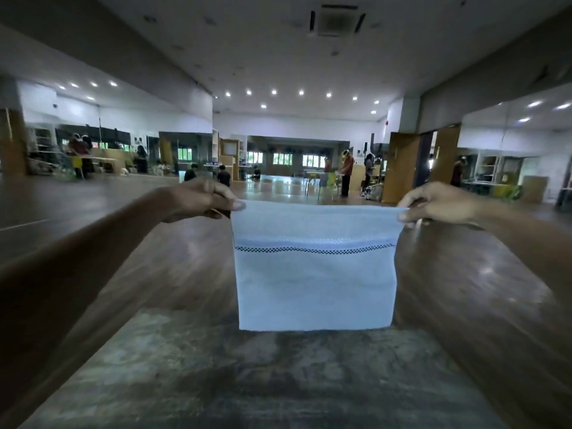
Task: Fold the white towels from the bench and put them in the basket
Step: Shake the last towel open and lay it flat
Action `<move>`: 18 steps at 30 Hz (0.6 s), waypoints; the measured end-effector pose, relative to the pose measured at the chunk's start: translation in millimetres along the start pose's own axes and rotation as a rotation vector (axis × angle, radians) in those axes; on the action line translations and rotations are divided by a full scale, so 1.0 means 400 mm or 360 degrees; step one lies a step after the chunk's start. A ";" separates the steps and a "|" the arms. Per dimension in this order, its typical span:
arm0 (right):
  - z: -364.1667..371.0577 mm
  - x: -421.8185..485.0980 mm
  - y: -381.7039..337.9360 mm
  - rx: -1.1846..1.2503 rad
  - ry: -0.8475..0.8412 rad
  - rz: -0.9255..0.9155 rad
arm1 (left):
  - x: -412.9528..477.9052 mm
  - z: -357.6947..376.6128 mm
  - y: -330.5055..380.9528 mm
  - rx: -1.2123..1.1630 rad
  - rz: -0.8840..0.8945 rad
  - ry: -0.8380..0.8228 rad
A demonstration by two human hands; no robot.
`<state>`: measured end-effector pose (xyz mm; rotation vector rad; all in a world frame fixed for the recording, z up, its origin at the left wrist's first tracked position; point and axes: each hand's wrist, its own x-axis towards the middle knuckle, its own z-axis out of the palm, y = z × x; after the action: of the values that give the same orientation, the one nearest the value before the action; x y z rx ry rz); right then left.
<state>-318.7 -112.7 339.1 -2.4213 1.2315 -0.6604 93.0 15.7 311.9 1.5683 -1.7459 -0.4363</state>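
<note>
Both arms are extended forward at chest height, forearms converging from 8 and 4 o'clock. The left hand [205, 198] pinches the towel's [314, 283] upper left corner between thumb and fingers, knuckles up. The right hand [439, 202] pinches the upper right corner likewise. The towel hangs flat and taut at centre frame, top edge level, a dark dotted stripe across its upper part. Its lower edge hangs in front of the worn counter [185, 366] below; contact cannot be determined.
</note>
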 end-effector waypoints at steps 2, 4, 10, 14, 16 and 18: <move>-0.039 -0.035 -0.031 -0.0024 -0.0058 0.0000 | -0.017 -0.011 0.045 -0.0076 0.0018 0.0023; -0.049 -0.055 -0.052 0.0095 0.0261 -0.0091 | -0.028 -0.023 0.077 -0.0004 0.0084 0.0058; -0.049 -0.061 -0.054 -0.0065 0.0100 -0.0054 | -0.035 -0.020 0.109 0.0078 0.0273 0.0376; -0.046 -0.081 0.001 0.0176 -0.0335 0.0098 | -0.032 -0.041 0.064 0.0022 -0.0203 -0.0360; -0.006 -0.069 0.028 0.0222 -0.0455 0.0169 | -0.016 -0.022 0.035 0.0153 -0.0341 -0.0545; 0.060 -0.027 0.050 0.0111 -0.0344 0.0173 | 0.010 0.031 -0.007 0.0529 -0.0246 -0.0431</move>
<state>-324.4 -113.0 306.5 -2.2812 1.2194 -0.3922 86.2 8.8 303.0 1.9639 -1.9868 -0.4695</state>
